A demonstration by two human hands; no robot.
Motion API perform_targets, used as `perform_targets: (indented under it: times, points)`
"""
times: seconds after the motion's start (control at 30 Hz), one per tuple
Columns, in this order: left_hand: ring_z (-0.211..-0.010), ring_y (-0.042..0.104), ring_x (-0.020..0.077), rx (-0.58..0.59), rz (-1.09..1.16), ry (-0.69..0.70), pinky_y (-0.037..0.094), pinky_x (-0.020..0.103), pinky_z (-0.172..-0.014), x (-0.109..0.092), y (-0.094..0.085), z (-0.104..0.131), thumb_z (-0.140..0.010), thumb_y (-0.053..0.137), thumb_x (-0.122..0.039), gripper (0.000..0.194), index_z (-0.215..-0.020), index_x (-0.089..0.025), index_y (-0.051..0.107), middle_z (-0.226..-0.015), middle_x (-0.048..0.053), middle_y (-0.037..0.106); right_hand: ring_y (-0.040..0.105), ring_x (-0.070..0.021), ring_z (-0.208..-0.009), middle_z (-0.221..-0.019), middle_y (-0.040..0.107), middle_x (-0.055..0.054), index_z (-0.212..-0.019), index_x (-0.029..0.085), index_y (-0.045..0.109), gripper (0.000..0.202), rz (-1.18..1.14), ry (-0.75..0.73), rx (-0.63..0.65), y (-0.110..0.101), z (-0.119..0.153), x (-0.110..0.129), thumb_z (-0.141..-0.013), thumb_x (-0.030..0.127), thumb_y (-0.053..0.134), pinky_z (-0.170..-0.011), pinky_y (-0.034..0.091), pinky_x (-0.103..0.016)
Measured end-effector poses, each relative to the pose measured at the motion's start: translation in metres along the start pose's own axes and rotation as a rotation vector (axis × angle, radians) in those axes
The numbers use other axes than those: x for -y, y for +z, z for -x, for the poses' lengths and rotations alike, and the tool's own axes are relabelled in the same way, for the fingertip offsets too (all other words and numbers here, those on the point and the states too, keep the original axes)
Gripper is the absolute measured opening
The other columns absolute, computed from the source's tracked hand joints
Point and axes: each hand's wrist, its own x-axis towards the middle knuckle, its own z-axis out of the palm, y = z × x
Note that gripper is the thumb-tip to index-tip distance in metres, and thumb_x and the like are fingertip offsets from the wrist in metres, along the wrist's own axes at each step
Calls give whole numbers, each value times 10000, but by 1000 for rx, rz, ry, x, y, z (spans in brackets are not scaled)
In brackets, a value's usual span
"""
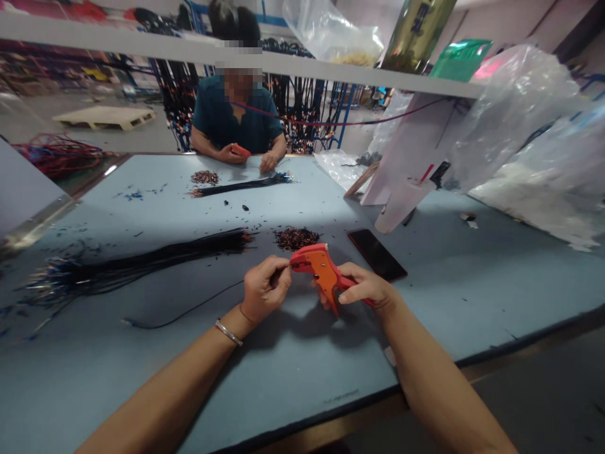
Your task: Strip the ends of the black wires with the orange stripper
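My left hand point(268, 287) is closed on a thin black wire point(189, 310), whose tail curves down to the left over the table. The wire's end is at the jaws of a red and orange wire stripper point(316, 265). Around the tool's handles my right hand point(362, 287) is wrapped. A thick bundle of black wires point(165, 257) lies to the left, with blue and metal terminals at its far left end. Just behind the tool sits a pile of small black and copper scraps point(297, 238).
A phone point(377, 253) lies right of the tool. Across the table point(302, 384) a person point(239, 116) holds a red tool behind a second wire bundle point(241, 186). A translucent cup point(404, 202) and plastic bags point(515, 120) stand at the right, under an overhead shelf point(331, 68).
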Motion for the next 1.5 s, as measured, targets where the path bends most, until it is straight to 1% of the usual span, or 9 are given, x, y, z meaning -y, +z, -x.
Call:
perform_targets:
  times: [0.17, 0.27, 0.5, 0.67, 0.9, 1.1, 1.37, 1.5]
  points:
    - [-461, 387, 69, 24, -12, 4, 328, 190, -470, 3, 0, 1, -837, 529, -149, 107, -804, -172, 628, -569, -35, 509, 673, -216, -737, -840, 715, -96, -1062, 82, 680, 447, -19, 0, -12, 1, 0, 0, -636, 210, 732, -613, 552, -306]
    - [-471, 397, 71, 16, -28, 26, 335, 194, -482, 4, 0, 1, -839, 533, -146, 101, -799, -173, 621, -574, -33, 520, 676, -216, -730, -834, 715, -96, -1054, 82, 682, 446, -36, -4, -8, 1, 0, -1, -628, 209, 721, -610, 558, -307]
    - [-476, 416, 74, 25, -74, 42, 350, 195, -498, 10, 0, 2, -857, 535, -174, 106, -809, -175, 630, -579, -30, 548, 680, -213, -721, -843, 701, -84, -1068, 93, 667, 440, -36, 1, 2, -1, -3, -4, -649, 222, 702, -611, 564, -318]
    - [-474, 432, 69, 2, -102, 55, 362, 186, -502, 12, -1, 1, -858, 544, -173, 105, -814, -173, 639, -585, -28, 569, 661, -201, -690, -812, 684, -72, -1052, 92, 654, 417, -26, -17, 10, 2, -6, -3, -670, 251, 704, -592, 552, -313]
    - [-464, 440, 68, -17, -96, -50, 372, 172, -489, 7, -2, -1, -866, 530, -227, 169, -761, -166, 648, -555, -25, 570, 616, -165, -642, -762, 651, -53, -999, 94, 620, 368, 6, -44, 23, 9, -10, -1, -705, 293, 717, -567, 505, -269]
    - [-472, 464, 71, -31, -45, -89, 371, 172, -478, 7, 0, -1, -863, 539, -231, 159, -783, -160, 658, -584, -14, 607, 594, -152, -598, -712, 616, -31, -929, 109, 608, 321, 6, -43, -15, 12, -11, -1, -711, 314, 725, -520, 503, -259]
    - [-476, 439, 71, -36, 3, -165, 357, 170, -481, 11, 0, -1, -846, 549, -227, 158, -742, -160, 647, -552, -37, 541, 596, -144, -572, -706, 610, -26, -880, 122, 578, 276, 25, -37, -33, 16, -16, -5, -736, 312, 717, -471, 503, -237]
    - [-471, 420, 71, -9, 5, -168, 348, 173, -477, 12, 0, -2, -840, 550, -217, 152, -739, -161, 649, -549, -40, 535, 616, -150, -605, -736, 613, -29, -903, 123, 582, 268, 6, -9, -16, 14, -16, -7, -748, 294, 718, -514, 530, -256]
